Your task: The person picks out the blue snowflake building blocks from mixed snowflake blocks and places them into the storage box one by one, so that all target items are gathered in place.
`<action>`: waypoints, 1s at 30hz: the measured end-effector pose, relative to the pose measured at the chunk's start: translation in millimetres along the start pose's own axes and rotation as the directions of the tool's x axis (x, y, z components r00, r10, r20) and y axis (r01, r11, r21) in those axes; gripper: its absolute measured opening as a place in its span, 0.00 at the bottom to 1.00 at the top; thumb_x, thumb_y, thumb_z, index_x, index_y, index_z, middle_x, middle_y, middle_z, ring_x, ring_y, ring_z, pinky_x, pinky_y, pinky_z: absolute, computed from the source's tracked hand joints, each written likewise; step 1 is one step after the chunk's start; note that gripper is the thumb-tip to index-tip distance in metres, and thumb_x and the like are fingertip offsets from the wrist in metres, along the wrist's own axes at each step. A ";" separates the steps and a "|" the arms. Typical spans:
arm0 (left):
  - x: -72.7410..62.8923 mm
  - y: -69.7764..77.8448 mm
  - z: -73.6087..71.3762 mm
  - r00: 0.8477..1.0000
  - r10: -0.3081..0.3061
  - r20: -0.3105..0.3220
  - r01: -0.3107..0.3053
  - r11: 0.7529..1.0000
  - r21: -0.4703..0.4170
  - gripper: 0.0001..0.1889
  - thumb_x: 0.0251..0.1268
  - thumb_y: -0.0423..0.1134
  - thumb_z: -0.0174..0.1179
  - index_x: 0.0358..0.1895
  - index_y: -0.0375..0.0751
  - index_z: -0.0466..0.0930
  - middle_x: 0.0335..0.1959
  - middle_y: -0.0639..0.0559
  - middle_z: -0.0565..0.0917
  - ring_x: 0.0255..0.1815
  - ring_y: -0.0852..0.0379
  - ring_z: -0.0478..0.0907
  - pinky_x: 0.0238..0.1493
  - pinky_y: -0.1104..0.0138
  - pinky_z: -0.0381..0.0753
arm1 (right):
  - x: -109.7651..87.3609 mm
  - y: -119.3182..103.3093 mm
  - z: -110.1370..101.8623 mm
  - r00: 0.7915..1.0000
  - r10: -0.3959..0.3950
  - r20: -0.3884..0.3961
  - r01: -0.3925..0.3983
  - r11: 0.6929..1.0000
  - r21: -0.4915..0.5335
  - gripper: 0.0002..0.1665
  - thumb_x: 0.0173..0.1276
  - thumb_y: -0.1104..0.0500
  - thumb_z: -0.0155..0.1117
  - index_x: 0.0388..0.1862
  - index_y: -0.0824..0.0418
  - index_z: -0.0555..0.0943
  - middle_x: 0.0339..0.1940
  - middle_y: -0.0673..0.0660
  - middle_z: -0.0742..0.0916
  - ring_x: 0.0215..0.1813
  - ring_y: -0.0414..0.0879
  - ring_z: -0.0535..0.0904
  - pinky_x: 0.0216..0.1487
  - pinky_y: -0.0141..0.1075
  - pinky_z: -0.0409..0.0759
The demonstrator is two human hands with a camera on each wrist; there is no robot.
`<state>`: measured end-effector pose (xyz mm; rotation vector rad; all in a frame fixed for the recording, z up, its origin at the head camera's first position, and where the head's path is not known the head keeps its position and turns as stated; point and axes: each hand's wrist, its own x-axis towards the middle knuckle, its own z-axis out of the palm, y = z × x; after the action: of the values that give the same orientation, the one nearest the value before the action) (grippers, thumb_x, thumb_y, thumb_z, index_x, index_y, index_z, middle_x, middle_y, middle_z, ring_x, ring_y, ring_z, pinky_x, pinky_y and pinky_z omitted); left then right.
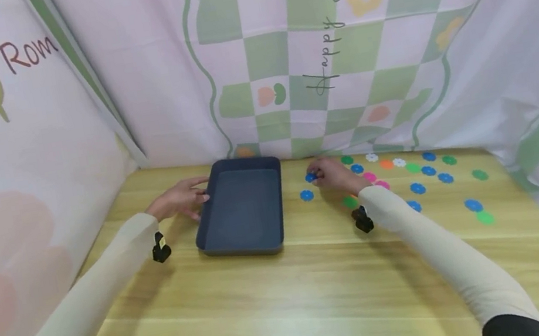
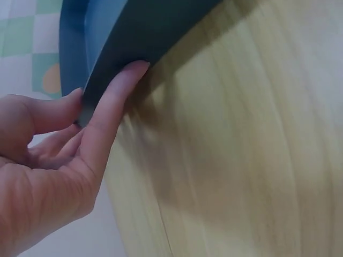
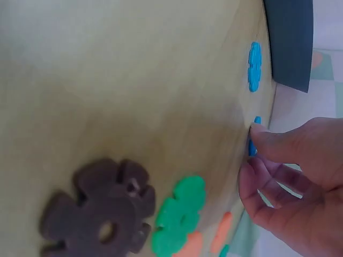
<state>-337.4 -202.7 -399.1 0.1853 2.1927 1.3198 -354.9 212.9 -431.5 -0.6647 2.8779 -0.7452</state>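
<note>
The left hand [image 1: 179, 199] rests at the left side of a dark grey baking pan [image 1: 242, 211]. In the left wrist view, one straight finger [image 2: 120, 85] lies against the pan's outer wall [image 2: 144, 32], and another fingertip touches near its rim. To the right of the pan, the right hand [image 1: 332, 175] has its thumb and fingertips around the edge of a blue flower-shaped disc [image 1: 310, 177], close to the tabletop. A second blue flower-shaped disc [image 1: 307, 195] lies flat between that hand and the pan. The right wrist view shows the pinched disc [image 3: 252, 147] partly hidden by the thumb.
Several flower-shaped discs in blue, green, pink, orange and white are scattered right of the right hand, including a blue one [image 1: 473, 205]. A dark brown disc [image 3: 107, 214] and a green disc [image 3: 179, 217] lie near the right wrist. A patterned curtain [image 1: 273, 60] hangs behind the wooden table [image 1: 251, 314].
</note>
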 end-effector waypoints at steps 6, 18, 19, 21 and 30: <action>-2.4 0.0 0.9 0.999 -0.037 0.031 0.039 0.997 -0.059 0.37 0.83 0.28 0.49 0.87 0.43 0.42 0.83 0.25 0.50 0.79 0.31 0.62 0.38 0.63 0.93 | -0.2 -0.8 2.4 1.000 -0.011 -0.004 0.011 1.000 0.011 0.13 0.70 0.72 0.67 0.52 0.74 0.82 0.51 0.70 0.85 0.57 0.66 0.82 0.61 0.57 0.84; -5.7 1.0 3.6 0.998 -0.027 0.057 0.032 0.995 -0.093 0.38 0.83 0.29 0.50 0.87 0.43 0.42 0.84 0.26 0.46 0.82 0.31 0.55 0.44 0.61 0.92 | 4.4 -1.4 1.2 1.000 -0.002 0.018 0.002 1.000 -0.030 0.16 0.70 0.70 0.67 0.55 0.72 0.79 0.52 0.69 0.85 0.57 0.65 0.81 0.61 0.56 0.84; -5.6 0.9 3.7 0.998 -0.028 0.060 0.034 0.994 -0.101 0.38 0.83 0.30 0.50 0.87 0.43 0.42 0.84 0.26 0.46 0.82 0.32 0.55 0.45 0.61 0.92 | 4.9 -1.0 0.4 1.000 0.006 0.023 -0.005 0.999 -0.031 0.16 0.70 0.69 0.67 0.55 0.72 0.79 0.52 0.69 0.85 0.57 0.65 0.82 0.62 0.56 0.84; -5.4 0.4 3.3 0.997 -0.024 0.070 0.033 0.992 -0.121 0.38 0.83 0.30 0.50 0.87 0.43 0.41 0.84 0.26 0.45 0.82 0.32 0.55 0.46 0.62 0.92 | 6.2 -0.7 -1.5 0.999 0.024 0.036 -0.023 0.999 -0.027 0.14 0.71 0.68 0.67 0.52 0.72 0.80 0.51 0.69 0.86 0.56 0.64 0.82 0.62 0.56 0.84; -0.1 2.5 0.8 0.998 0.006 0.065 0.000 0.995 -0.104 0.38 0.81 0.26 0.51 0.86 0.38 0.44 0.83 0.26 0.52 0.79 0.31 0.62 0.44 0.62 0.93 | 8.5 -3.3 -6.5 0.995 0.060 0.078 -0.061 0.998 0.009 0.12 0.72 0.66 0.68 0.49 0.73 0.80 0.50 0.69 0.85 0.53 0.62 0.82 0.59 0.53 0.84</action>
<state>-337.3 -200.8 -397.3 0.1886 2.0650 1.4060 -362.5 209.4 -424.1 -0.5886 2.8073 -0.7107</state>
